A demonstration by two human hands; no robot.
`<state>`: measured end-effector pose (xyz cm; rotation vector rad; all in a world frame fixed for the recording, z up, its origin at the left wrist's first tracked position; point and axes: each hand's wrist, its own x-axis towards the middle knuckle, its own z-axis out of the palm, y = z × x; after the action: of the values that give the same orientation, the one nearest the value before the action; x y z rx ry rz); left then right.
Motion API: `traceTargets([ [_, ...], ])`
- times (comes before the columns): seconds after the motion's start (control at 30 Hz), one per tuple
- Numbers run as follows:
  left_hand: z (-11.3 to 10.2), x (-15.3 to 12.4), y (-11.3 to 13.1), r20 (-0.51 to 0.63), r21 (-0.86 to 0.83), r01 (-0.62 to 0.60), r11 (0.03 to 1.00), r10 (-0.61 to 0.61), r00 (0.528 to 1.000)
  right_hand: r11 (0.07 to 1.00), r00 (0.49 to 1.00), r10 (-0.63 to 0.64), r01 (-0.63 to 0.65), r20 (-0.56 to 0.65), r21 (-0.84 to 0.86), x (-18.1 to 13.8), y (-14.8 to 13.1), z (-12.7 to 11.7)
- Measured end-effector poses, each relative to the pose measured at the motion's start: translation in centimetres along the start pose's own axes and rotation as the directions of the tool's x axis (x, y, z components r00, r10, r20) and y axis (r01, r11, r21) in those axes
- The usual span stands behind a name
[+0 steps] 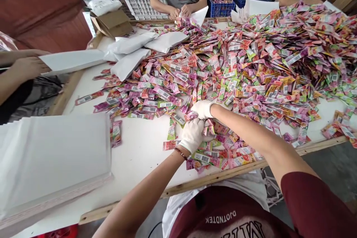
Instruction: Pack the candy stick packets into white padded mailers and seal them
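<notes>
My left hand [192, 136], in a white glove with a beaded bracelet at the wrist, is closed with its fingertips hidden against the right hand; what it holds I cannot make out. Just above it my right hand [203, 110], gloved too, is closed around the end of a pink-purple sachet [190, 115]. Both hands are low over the near edge of a big spread of small printed sachets [178, 68]. Below the right forearm lies a smaller group of loose sachets [205, 158], some partly under the hands.
A stack of white padded mailers [61, 160] lies at the left on the white table [134, 152]. Filled white mailers [131, 61] rest farther back, near a cardboard box [113, 24]. Another person's hands [29, 63] hold a mailer at left; two more people stand across, before crates [221, 9].
</notes>
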<state>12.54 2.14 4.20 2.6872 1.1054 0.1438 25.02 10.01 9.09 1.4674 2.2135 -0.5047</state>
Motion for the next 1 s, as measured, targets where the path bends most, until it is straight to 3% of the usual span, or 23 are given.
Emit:
traceTargets([
  [0.07,-0.4,-0.7,-1.3,-0.058,-0.041,0.007,0.999,-0.009,0.998,0.994,1.0,-0.005,0.008,-0.03,0.105,-0.8,0.5,-0.4],
  [0.17,-1.4,-1.9,-3.4,-0.143,-0.112,-0.006,0.994,-0.01,0.99,0.928,0.98,0.03,0.047,-0.197,0.371,-3.7,2.3,-0.6],
  [0.27,-2.5,-2.7,-4.7,-0.14,-0.214,-0.078,0.974,0.049,0.989,0.866,0.932,0.106,0.085,-0.347,0.493,-7.0,4.6,-0.2],
  [0.33,-2.9,-2.5,-4.3,-0.099,-0.214,-0.146,0.966,0.127,0.987,0.853,0.875,0.216,0.047,-0.433,0.52,-8.6,5.8,0.7],
  [0.4,-3.0,-1.6,-2.8,-0.049,-0.153,-0.228,0.962,0.223,0.974,0.836,0.838,0.333,-0.051,-0.431,0.547,-9.2,6.3,2.2],
  [0.47,-2.5,-0.3,-0.6,0.007,-0.063,-0.318,0.946,0.319,0.948,0.835,0.851,0.383,-0.151,-0.36,0.529,-9.0,6.1,4.1],
  [0.53,-1.7,0.9,1.4,0.038,0.018,-0.379,0.925,0.379,0.925,0.867,0.867,0.368,-0.189,-0.337,0.461,-8.3,5.5,6.1],
  [0.63,-0.4,1.8,3.1,0.025,0.061,-0.395,0.917,0.394,0.919,0.914,0.847,0.334,-0.185,-0.414,0.36,-7.5,4.8,8.2],
  [0.73,-0.1,1.1,2.4,-0.04,0.03,-0.376,0.926,0.377,0.925,0.88,0.8,0.373,-0.145,-0.469,0.453,-7.9,5.0,9.0],
  [0.87,-1.4,-0.6,-0.5,-0.123,-0.027,-0.353,0.935,0.347,0.93,0.723,0.705,0.486,0.008,-0.516,0.691,-9.3,6.7,8.1],
  [1.0,-2.7,-0.4,-2.7,-0.082,-0.018,-0.388,0.921,0.386,0.919,0.609,0.648,0.559,0.104,-0.518,0.787,-9.0,7.7,6.3],
])
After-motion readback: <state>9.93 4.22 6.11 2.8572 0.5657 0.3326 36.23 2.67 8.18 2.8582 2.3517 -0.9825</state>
